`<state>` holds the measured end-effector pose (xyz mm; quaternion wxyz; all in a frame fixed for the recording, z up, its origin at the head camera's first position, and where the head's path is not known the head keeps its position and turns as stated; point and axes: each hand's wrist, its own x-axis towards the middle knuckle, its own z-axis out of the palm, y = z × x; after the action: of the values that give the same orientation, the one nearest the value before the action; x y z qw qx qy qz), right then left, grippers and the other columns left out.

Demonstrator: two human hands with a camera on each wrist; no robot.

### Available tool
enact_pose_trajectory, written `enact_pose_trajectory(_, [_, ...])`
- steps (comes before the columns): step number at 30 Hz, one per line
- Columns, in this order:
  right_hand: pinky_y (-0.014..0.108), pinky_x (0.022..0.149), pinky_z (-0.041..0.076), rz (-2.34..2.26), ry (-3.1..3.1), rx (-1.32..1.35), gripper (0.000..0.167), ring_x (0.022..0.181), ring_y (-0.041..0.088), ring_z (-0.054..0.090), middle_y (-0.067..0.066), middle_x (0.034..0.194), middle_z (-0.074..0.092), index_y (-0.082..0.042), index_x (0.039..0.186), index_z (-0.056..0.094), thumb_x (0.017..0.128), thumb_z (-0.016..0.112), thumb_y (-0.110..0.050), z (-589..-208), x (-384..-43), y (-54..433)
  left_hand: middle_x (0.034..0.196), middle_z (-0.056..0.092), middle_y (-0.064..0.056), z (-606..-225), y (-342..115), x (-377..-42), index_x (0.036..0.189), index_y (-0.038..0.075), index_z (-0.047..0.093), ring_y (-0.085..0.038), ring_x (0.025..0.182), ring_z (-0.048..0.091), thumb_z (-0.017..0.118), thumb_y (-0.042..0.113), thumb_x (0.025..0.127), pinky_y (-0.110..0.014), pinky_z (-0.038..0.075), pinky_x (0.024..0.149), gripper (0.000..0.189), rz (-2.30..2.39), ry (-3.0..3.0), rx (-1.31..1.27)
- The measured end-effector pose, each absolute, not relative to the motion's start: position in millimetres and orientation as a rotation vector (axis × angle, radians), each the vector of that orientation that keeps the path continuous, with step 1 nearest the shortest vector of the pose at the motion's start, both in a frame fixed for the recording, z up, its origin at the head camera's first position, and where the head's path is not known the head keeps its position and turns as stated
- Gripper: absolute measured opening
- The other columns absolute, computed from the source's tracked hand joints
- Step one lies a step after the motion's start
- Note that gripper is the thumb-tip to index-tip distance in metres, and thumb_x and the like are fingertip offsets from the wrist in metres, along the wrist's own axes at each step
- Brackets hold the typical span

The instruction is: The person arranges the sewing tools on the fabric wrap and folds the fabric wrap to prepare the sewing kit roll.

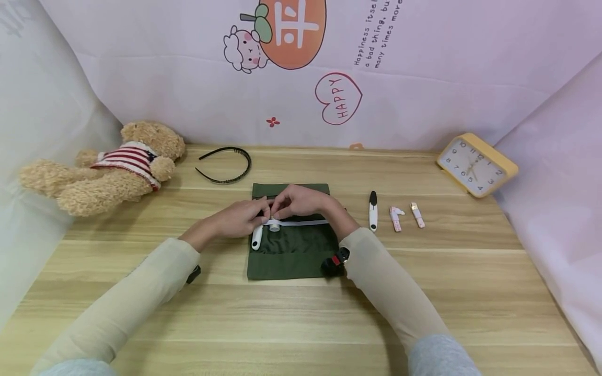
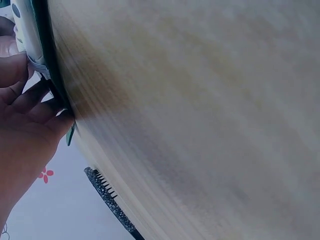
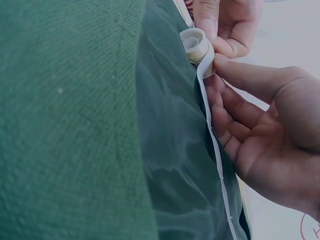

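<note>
Green cloth roll [image 1: 291, 256] lies mid-table, its white elastic band [image 1: 305, 223] running left to right; left hand [image 1: 240, 219] and right hand [image 1: 301, 201] pinch a small white tube [image 1: 274, 225] under the band, tube pointing toward the person.

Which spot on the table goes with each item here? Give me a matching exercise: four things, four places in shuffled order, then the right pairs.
Things:
1. teddy bear
2. clock
3. headband
4. green pouch

Places:
A. far right, tilted by the backdrop
B. centre, under both hands
C. far left, lying down
D. behind the pouch, to its left

Pairs: 1-C, 2-A, 3-D, 4-B
</note>
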<state>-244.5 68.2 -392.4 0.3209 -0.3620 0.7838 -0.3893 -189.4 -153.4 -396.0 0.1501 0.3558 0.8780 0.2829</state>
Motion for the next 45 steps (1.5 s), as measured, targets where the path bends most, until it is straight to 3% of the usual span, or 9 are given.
enact_pose_trajectory(5, [0.026,0.072,0.048,-1.007,2.061,-0.981,0.014,0.076,0.013,0.057,0.004,0.094,0.072,-0.001,0.104,0.077,0.098,0.067,-0.007,-392,-244,70,0.133,0.060,-0.021,-396,-153,-189,0.097,0.009,0.055,-0.040,0.140,0.042,0.055,0.004,0.104,-0.053,0.035,0.113,0.008,0.817,2.518,1.020])
enact_pose_trajectory(9, [0.027,0.072,0.049,-1.010,2.058,-1.000,0.014,0.077,0.013,0.057,0.004,0.095,0.072,-0.001,0.105,0.077,0.099,0.066,-0.008,-392,-243,70,0.136,0.059,-0.022,-395,-153,-189,0.098,0.008,0.055,-0.041,0.142,0.040,0.054,0.004,0.104,-0.053,0.034,0.114,0.008,0.827,2.514,1.014])
enact_pose_trajectory(15, [0.030,0.082,0.054,-1.032,2.054,-0.984,0.021,0.095,0.017,0.066,0.008,0.108,0.072,0.001,0.116,0.072,0.099,0.066,-0.009,-391,-245,76,0.149,0.048,-0.026,-395,-154,-189,0.099,0.008,0.057,-0.039,0.145,0.035,0.055,0.004,0.104,-0.051,0.031,0.116,0.006,0.880,2.482,0.984])
enact_pose_trajectory(22, [0.036,0.089,0.054,-1.109,2.123,-0.957,0.026,0.105,0.023,0.067,0.014,0.114,0.070,0.005,0.121,0.069,0.099,0.066,-0.009,-386,-246,97,0.149,0.050,-0.023,-393,-153,-191,0.098,0.010,0.059,-0.037,0.138,0.046,0.057,0.009,0.105,-0.046,0.043,0.095,0.007,0.936,2.454,0.934])
enact_pose_trajectory(26, [0.039,0.092,0.053,-1.122,2.198,-0.935,0.027,0.107,0.024,0.065,0.015,0.116,0.069,0.004,0.123,0.068,0.100,0.065,-0.012,-381,-245,114,0.145,0.054,-0.020,-394,-151,-194,0.104,0.008,0.061,-0.035,0.134,0.050,0.059,0.012,0.104,-0.047,0.043,0.101,0.005,0.946,2.467,0.928])
enact_pose_trajectory(30, [0.043,0.098,0.050,-1.149,2.257,-0.878,0.029,0.113,0.025,0.063,0.015,0.122,0.067,0.002,0.125,0.067,0.101,0.065,-0.014,-375,-245,133,0.145,0.055,-0.018,-395,-149,-195,0.115,0.005,0.065,-0.034,0.135,0.050,0.061,0.014,0.103,-0.049,0.041,0.107,0.016,0.915,2.500,0.938])
enact_pose_trajectory(34, [0.046,0.099,0.048,-1.171,2.324,-0.816,0.031,0.115,0.026,0.061,0.014,0.124,0.067,0.002,0.126,0.066,0.100,0.065,-0.015,-374,-244,152,0.147,0.052,-0.019,-394,-147,-195,0.126,0.004,0.066,-0.037,0.142,0.041,0.060,0.016,0.103,-0.052,0.033,0.115,0.027,0.854,2.522,0.975])
enact_pose_trajectory(38, [0.048,0.099,0.048,-1.173,2.355,-0.805,0.032,0.115,0.029,0.061,0.017,0.125,0.067,0.004,0.127,0.065,0.100,0.065,-0.014,-377,-243,169,0.148,0.052,-0.019,-392,-145,-194,0.130,0.003,0.066,-0.039,0.146,0.035,0.059,0.019,0.104,-0.052,0.026,0.118,0.031,0.823,2.536,1.002])
enact_pose_trajectory(45, [0.045,0.093,0.049,-1.137,2.423,-0.712,0.031,0.111,0.028,0.060,0.012,0.121,0.067,-0.001,0.126,0.067,0.100,0.065,-0.018,-380,-242,194,0.146,0.053,-0.021,-394,-138,-195,0.129,0.001,0.067,-0.040,0.144,0.037,0.060,0.023,0.104,-0.050,0.030,0.117,0.033,0.776,2.550,1.064])
